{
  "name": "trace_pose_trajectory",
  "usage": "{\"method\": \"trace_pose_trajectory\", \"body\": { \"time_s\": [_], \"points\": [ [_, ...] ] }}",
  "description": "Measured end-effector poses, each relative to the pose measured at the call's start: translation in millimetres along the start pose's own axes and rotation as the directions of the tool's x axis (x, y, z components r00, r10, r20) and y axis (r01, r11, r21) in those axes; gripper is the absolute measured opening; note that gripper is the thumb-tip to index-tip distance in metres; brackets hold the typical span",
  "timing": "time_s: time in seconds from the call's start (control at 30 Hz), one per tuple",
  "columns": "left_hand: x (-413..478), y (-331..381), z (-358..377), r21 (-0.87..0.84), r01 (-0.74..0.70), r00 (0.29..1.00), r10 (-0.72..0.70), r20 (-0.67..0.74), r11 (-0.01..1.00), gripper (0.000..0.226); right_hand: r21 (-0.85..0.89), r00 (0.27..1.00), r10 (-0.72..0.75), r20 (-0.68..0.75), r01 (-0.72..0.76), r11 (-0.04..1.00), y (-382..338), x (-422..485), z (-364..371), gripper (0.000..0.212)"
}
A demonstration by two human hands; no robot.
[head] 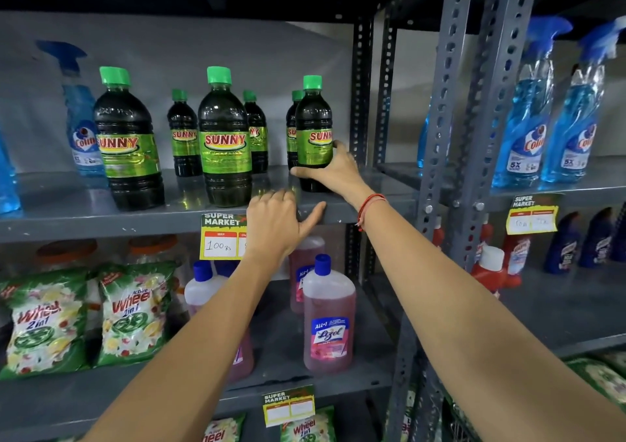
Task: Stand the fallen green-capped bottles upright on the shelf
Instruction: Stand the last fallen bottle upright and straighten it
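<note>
Several dark bottles with green caps and green "SUNNY" labels stand upright on the grey metal shelf [101, 218]. Three sit in the front row: a left bottle [127, 140], a middle bottle [225, 140] and a right bottle [312, 119]. Smaller-looking ones stand behind them [184, 133]. My right hand [333, 170] is wrapped around the lower part of the right bottle, which stands upright. My left hand [276, 224] rests on the shelf's front edge, fingers curled over the lip and thumb out, holding no bottle. No fallen bottle shows.
Blue Colin spray bottles stand at the far left [81, 126] and on the neighbouring rack [528, 129]. A perforated upright post [440, 102] borders the shelf on the right. Below are pink Lizol bottles [328, 319], Wheel packets [135, 309] and a price tag [222, 238].
</note>
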State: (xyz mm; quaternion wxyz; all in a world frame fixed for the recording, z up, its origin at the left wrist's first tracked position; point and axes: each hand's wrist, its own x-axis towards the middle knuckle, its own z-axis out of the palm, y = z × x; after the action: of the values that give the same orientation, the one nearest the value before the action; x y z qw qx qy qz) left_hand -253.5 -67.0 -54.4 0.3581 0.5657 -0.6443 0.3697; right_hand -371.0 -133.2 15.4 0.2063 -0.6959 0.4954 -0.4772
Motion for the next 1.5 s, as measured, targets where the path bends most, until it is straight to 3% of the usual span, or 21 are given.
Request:
{"method": "trace_pose_trajectory", "body": {
  "time_s": [0.13,0.33,0.43,0.57,0.67,0.93,1.2,1.37,1.5],
  "points": [
    [0.0,1.9,-0.9,0.009,0.008,1.000,-0.008,0.022,1.000,0.061,0.154,0.995,0.044,0.095,-0.059,0.986,5.1,0.7,-5.5,0.070],
    [1.4,1.5,-3.4,-0.002,0.023,0.998,-0.023,0.065,1.000,0.061,-0.074,0.999,-0.040,-0.023,0.039,0.997,2.7,2.1,3.8,0.091],
    [1.6,1.1,-5.8,-0.017,0.021,0.996,-0.020,0.085,1.000,0.062,-0.014,0.999,-0.033,-0.003,0.033,0.999,2.4,-1.3,-1.3,0.094],
    [3.7,-0.5,-10.7,-0.040,0.002,0.995,0.002,0.101,0.999,0.063,0.281,0.987,0.042,0.157,-0.085,0.956,2.2,-6.9,-14.7,0.075],
    [4.5,-0.8,-12.5,-0.061,-0.014,0.993,0.021,0.116,0.998,0.066,0.282,0.981,0.020,0.195,-0.075,0.957,0.3,-9.3,-16.9,0.065],
    [4.1,-4.1,-15.9,-0.037,-0.085,0.986,0.090,0.141,0.996,0.072,0.255,0.987,-0.073,0.143,0.035,0.966,1.3,-29.1,-22.0,0.069],
    [1.5,-4.4,-21.5,-0.035,-0.073,0.980,0.078,0.180,0.997,0.060,0.245,0.991,-0.098,0.096,0.072,0.967,1.4,-44.7,-19.8,0.070],
    [9.6,-4.2,-27.4,-0.173,0.106,0.963,-0.058,0.262,0.979,0.057,0.215,0.983,-0.070,0.170,0.032,0.976,6.7,-43.7,-28.8,0.076],
    [27.1,-7.1,-33.9,-0.380,0.316,0.889,-0.132,0.438,0.869,0.062,0.250,0.954,-0.073,0.291,-0.002,0.968,9.9,-39.9,-38.7,0.053]
  ]
}}
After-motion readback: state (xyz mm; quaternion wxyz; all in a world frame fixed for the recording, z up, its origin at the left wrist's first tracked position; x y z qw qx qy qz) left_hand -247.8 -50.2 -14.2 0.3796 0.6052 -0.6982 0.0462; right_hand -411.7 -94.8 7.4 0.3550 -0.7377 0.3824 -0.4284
